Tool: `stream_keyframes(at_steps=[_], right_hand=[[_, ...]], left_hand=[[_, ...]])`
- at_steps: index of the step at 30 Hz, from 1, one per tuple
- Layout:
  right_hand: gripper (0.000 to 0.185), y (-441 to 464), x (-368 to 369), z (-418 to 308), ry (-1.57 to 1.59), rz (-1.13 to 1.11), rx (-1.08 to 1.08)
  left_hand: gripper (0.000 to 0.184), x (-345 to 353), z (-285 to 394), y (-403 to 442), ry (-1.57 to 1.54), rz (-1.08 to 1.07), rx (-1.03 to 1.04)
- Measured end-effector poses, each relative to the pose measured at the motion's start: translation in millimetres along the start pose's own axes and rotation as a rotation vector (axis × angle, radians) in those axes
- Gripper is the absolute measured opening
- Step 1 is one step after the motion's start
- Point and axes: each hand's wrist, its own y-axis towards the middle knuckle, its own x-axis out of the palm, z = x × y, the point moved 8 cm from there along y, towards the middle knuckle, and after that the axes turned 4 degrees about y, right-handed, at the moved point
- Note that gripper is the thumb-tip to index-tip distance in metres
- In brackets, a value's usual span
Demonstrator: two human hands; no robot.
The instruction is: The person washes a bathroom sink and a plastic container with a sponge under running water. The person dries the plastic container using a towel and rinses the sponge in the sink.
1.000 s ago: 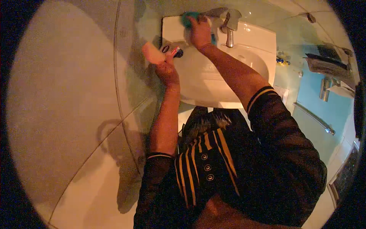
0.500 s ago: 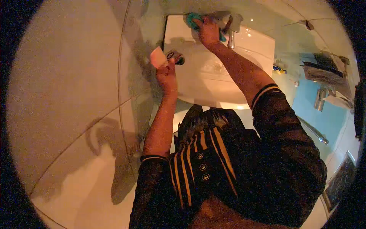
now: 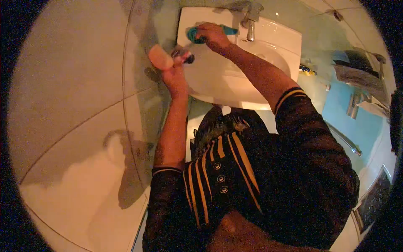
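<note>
Over the left side of the white sink (image 3: 210,86), my left hand (image 3: 174,77) is closed around several small items. Among them are a pale pinkish object (image 3: 160,58), which may be a soap bar or a cup, and a dark item (image 3: 187,58) with a round end. My right hand (image 3: 215,37) presses a teal cloth (image 3: 195,35) on the sink's top left ledge, its fingers wrapped on the cloth. Part of the cloth sticks out beyond the hand toward the faucet (image 3: 251,29). Blur hides the details of the left hand's items.
Tiled wall (image 3: 75,67) runs along the left. Small blue and yellow items (image 3: 307,70) lie by the sink's right edge. A towel bar (image 3: 344,138) and a dark shelf-like object (image 3: 359,73) are at the right.
My right hand has moved the teal cloth from near the faucet to the left and nearer along the ledge. My left hand, still holding its items, has shifted slightly left.
</note>
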Motion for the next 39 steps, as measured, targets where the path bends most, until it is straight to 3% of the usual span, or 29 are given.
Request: stream_keyframes(at_steps=[1, 2, 4, 6, 7, 8, 9, 10, 11, 12, 13, 17, 19, 21, 22, 23, 25, 26, 28, 30, 34, 37, 38, 39], right_hand=[[0.026, -12.1, -15.7, 4.6, 0.036, 0.141, -0.010], [0.026, -23.6, -26.5, 4.5, 0.036, 0.141, -0.005], [0.027, -58.9, -60.6, 9.5, -0.055, 0.251, 0.248], [0.029, -86.1, -84.0, -7.8, 0.039, 0.180, 0.396], [0.031, -113.4, -78.1, -3.2, 0.065, 0.047, 0.365], [0.033, -143.6, -60.0, 4.1, 0.091, -0.088, 0.334], [0.033, -164.6, -55.8, 9.7, 0.092, -0.076, 0.336], [0.034, -186.8, -38.5, 26.3, 0.041, -0.221, 0.464], [0.034, -199.8, -30.2, 34.3, -0.007, -0.365, 0.595], [0.034, -203.6, -32.5, 35.6, -0.007, -0.350, 0.603], [0.031, -208.9, -31.9, 35.2, -0.009, -0.384, 0.603], [0.024, -203.6, -45.8, 24.3, 0.059, -0.450, 0.644], [0.024, -201.8, -47.1, 23.5, 0.086, -0.417, 0.643], [0.023, -202.1, -45.2, 25.1, 0.112, -0.390, 0.637], [0.024, -204.8, -43.3, 27.0, 0.112, -0.354, 0.617], [0.024, -206.9, -40.9, 29.2, 0.112, -0.320, 0.597], [0.022, -206.5, -37.6, 30.4, 0.073, -0.295, 0.550], [0.021, -203.4, -38.7, 30.0, 0.031, -0.270, 0.505], [0.021, -199.0, -39.2, 29.8, 0.048, -0.323, 0.520], [0.022, -190.3, -45.8, 23.6, 0.062, -0.381, 0.537], [0.022, -181.4, -44.5, 18.6, 0.096, -0.412, 0.536], [0.022, -185.0, -40.9, 22.6, 0.062, -0.413, 0.563], [0.022, -186.1, -42.5, 21.8, 0.075, -0.381, 0.554], [0.022, -192.6, -38.1, 25.2, 0.075, -0.381, 0.558]], left_hand=[[0.017, 1.0, 17.5, 5.3, 0.126, -0.017, 0.054], [0.017, 3.7, 13.7, 12.4, 0.127, -0.020, 0.051], [0.016, 11.8, 16.5, 29.6, 0.115, 0.045, 0.351], [0.017, 37.7, -8.1, 60.4, -0.050, -0.011, 0.302], [0.018, 54.1, -17.4, 77.7, -0.103, -0.031, 0.287], [0.021, 71.9, -27.3, 98.8, -0.343, -0.028, 0.220], [0.024, 84.9, -29.2, 109.8, -0.581, -0.027, 0.157], [0.024, 90.3, -29.7, 118.1, -0.581, -0.040, 0.162], [0.031, 97.0, -25.2, 126.2, -0.165, -0.085, 0.228], [0.038, 106.9, -23.0, 133.4, 0.252, -0.125, 0.293], [0.038, 112.7, -23.2, 138.7, 0.254, -0.138, 0.303], [0.049, 134.7, -35.4, 142.0, -0.343, -0.381, 0.337], [0.052, 138.3, -28.9, 139.7, -0.484, -0.444, 0.339], [0.052, 119.9, 6.5, 123.3, -0.302, -0.234, 0.410], [0.052, 103.9, 0.6, 137.4, -0.299, -0.236, 0.415], [0.055, 91.6, -63.2, 165.9, -0.162, -0.375, -0.100], [0.058, 92.3, -93.1, 139.5, -0.017, -0.489, -0.616], [0.062, 99.1, -9.6, 117.5, -0.062, -0.236, -0.049], [0.067, 84.9, 49.9, 92.8, -0.097, 0.035, 0.516], [0.076, 96.9, 29.2, 106.8, 0.166, -0.131, 0.415], [0.081, 108.4, 33.4, 107.7, -0.046, -0.294, 0.354], [0.073, 102.5, -36.5, 130.6, -0.046, -0.141, 0.448], [0.063, 101.8, -113.2, 152.7, 0.146, -0.175, 0.181], [0.058, 99.5, -137.5, 157.0, 0.238, -0.189, 0.046]])
